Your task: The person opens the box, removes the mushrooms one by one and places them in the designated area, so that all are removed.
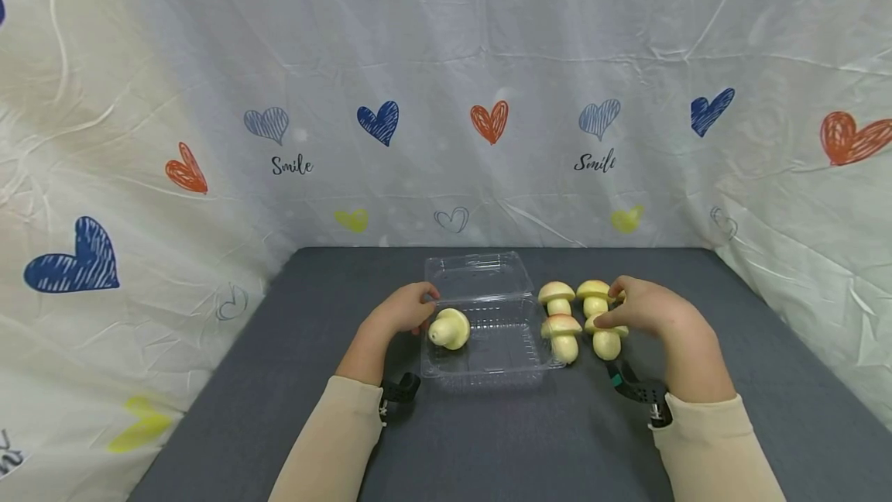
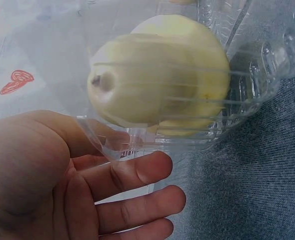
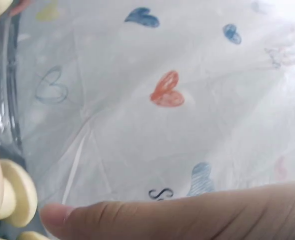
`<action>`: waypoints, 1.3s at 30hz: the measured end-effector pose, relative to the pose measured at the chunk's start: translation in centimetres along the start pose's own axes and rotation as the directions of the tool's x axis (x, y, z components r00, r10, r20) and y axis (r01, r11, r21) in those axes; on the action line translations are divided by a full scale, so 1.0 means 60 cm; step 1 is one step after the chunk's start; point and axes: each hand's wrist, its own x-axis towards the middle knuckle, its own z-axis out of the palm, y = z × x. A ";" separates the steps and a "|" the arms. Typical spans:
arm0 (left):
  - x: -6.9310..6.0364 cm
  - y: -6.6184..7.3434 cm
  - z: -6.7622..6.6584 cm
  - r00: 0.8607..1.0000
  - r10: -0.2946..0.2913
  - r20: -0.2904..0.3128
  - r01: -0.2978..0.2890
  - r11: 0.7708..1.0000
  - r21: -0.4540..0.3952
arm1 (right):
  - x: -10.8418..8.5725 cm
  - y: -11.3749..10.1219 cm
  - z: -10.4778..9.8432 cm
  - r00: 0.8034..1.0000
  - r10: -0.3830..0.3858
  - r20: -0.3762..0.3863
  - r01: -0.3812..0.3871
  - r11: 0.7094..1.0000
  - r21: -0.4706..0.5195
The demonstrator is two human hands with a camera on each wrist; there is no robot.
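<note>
A clear plastic clamshell box lies with its lid folded back. One pale yellow toy mushroom rests inside at the left, stem toward me. My left hand pinches the box's left wall; in the left wrist view its thumb is behind the plastic and the other fingers are outside. To the right of the box, several mushrooms lie in columns, such as one near mushroom. Over the right column is my right hand, thumb and index finger apart. Its thumb is straight beside a mushroom.
A dark grey table bears everything. Behind and at both sides hangs a white sheet printed with hearts. Another pair of mushrooms lies against the box's right side.
</note>
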 end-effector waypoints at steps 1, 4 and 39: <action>0.000 0.000 0.000 1.000 0.000 0.000 0.000 1.000 0.000 | -0.003 -0.005 0.000 1.000 -0.019 -0.002 0.019 1.000 0.000; 0.000 -0.001 -0.001 1.000 0.002 0.000 -0.002 1.000 -0.006 | -0.011 -0.021 0.003 0.997 -0.078 -0.023 0.077 0.997 -0.017; 0.000 0.000 0.001 1.000 -0.005 0.002 0.005 1.000 -0.007 | -0.017 -0.159 0.106 0.901 -0.351 -0.255 0.319 0.934 -0.158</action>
